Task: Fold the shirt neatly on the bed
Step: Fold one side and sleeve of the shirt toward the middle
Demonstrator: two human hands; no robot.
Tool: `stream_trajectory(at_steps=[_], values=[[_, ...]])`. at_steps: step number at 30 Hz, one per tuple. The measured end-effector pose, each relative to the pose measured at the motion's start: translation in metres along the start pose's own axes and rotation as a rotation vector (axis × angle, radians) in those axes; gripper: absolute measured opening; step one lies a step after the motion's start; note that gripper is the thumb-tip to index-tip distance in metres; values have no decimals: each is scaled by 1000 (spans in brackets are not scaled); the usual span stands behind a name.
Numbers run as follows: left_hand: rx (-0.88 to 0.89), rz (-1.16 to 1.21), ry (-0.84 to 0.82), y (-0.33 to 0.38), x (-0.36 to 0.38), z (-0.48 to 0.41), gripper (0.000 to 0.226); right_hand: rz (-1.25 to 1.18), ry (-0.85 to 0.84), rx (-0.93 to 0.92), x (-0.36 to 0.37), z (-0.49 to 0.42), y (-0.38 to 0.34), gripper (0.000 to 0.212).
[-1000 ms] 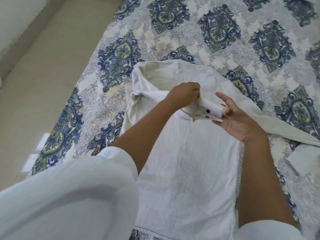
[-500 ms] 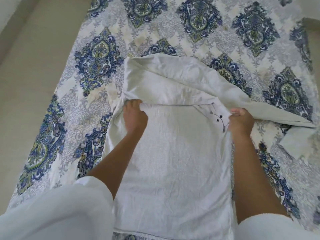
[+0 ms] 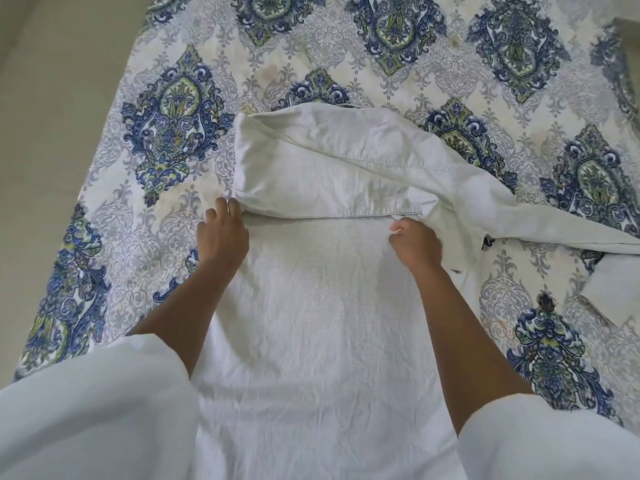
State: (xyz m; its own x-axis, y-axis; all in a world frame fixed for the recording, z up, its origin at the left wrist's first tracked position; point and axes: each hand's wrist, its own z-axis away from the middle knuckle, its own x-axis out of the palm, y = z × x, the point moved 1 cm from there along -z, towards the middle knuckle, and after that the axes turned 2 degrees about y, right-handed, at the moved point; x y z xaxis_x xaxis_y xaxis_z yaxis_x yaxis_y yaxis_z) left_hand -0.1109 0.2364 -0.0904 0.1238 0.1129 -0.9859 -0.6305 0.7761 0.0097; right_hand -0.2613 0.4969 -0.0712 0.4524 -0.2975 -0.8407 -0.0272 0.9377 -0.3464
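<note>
Beige floor (image 3: 52,98) runs down the L side. The rest of the view is the bed (image 3: 346,57), covered w/ a pale sheet printed in blue & green medallions. White shirt (image 3: 311,323) lies flat at ctr of the bed, its body spread lengthwise toward the camera & lightly creased. Its far part is folded back over the body, making a straight crosswise fold edge btwn the two hands. One shirt sleeve (image 3: 536,223) trails from the folded part to the R, across the sheet to the frame edge.

Left hand (image 3: 223,237) rests palm-down at the L end of the fold edge. Its grip is wide, fingers straight & a bit spread, tips touching the folded layer's corner, holding nothing. Right hand (image 3: 415,245) sits at the R end of the same edge. Its grip is narrow, fingers curled, pinching a bit of white shirt cloth at the tips.

Both forearms are bare, coming out of loose white worn sleeves (image 3: 93,410) low in frame. Small dark spot just R of the right hand, by the shirt sleeve: can't tell what it is.
</note>
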Motion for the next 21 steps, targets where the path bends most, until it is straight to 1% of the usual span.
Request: stream_trajectory(at_steps=[1,3,5,6,7,8,9,10,11,12,13,14,15,16,17,19,20,21], values=[[59,-46,50,-1,1,-2,49,-134,-28,47,3,-3,-2,29],[224,-157,149,-1,1,-8,47,-492,-54,226,4,-11,-8,30],[376,-227,184,4,2,-18,37,-858,-85,402,4,-19,-12,24],[417,-232,180,8,1,-23,30,-945,-46,428,5,-25,-13,20],[423,-218,173,11,0,-29,23,-936,39,420,5,-28,-14,18],[397,-184,168,13,-2,-32,17,-828,171,392,3,-31,-15,16],[349,-131,168,13,-4,-35,11,-632,329,358,0,-33,-13,16],[294,-71,178,11,-5,-36,8,-401,466,334,-4,-34,-9,22],[243,-18,187,9,-4,-35,9,-209,534,330,-8,-36,-5,31],[203,18,195,6,-3,-34,10,-70,501,347,-11,-40,1,39],[177,34,201,4,-1,-33,11,19,394,386,-13,-44,6,42],[166,35,205,3,0,-31,11,49,279,412,-15,-48,12,39],[171,28,211,3,2,-30,10,19,201,412,-16,-51,15,34],[185,21,219,4,3,-30,10,-30,202,378,-21,-51,15,28],[194,21,229,5,4,-31,10,-63,293,307,-27,-51,14,22],[182,57,254,9,4,-33,9,-23,622,124,-43,-46,13,15],[165,87,270,10,3,-34,9,22,782,44,-50,-40,14,16],[154,117,282,9,3,-34,9,64,899,-21,-53,-36,16,18]])
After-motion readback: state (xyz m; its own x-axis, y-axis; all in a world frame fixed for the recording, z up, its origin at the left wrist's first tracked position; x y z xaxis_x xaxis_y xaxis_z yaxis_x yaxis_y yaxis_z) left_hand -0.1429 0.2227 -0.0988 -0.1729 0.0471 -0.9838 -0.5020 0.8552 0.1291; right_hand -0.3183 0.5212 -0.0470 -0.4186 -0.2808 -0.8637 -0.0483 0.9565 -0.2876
